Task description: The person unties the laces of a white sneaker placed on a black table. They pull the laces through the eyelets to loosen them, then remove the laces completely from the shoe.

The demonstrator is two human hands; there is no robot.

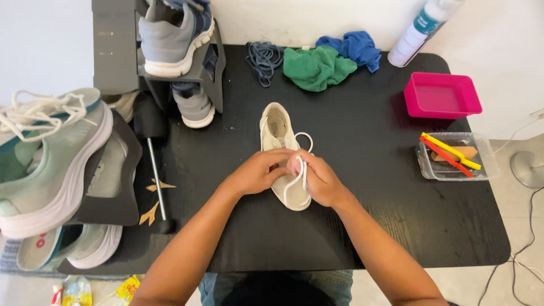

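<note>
A small cream mesh shoe [279, 131] lies on the black table [362, 170], heel away from me, toe toward me. Both hands meet over its front half. My left hand [258, 171] rests on the shoe's left side with fingers curled onto it. With pinched fingers, my right hand [317, 177] holds a white shoelace [299, 175] that loops down over the toe and curls out past the shoe's right side.
A grey shoe rack [170, 68] with grey sneakers stands at the back left; pale green sneakers [51, 164] sit at the left edge. At the back lie a dark lace bundle [263, 59], green cloth [314, 68] and blue cloth [354, 48]. A spray bottle [422, 31], pink tub [442, 95] and clear tray [456, 157] stand right.
</note>
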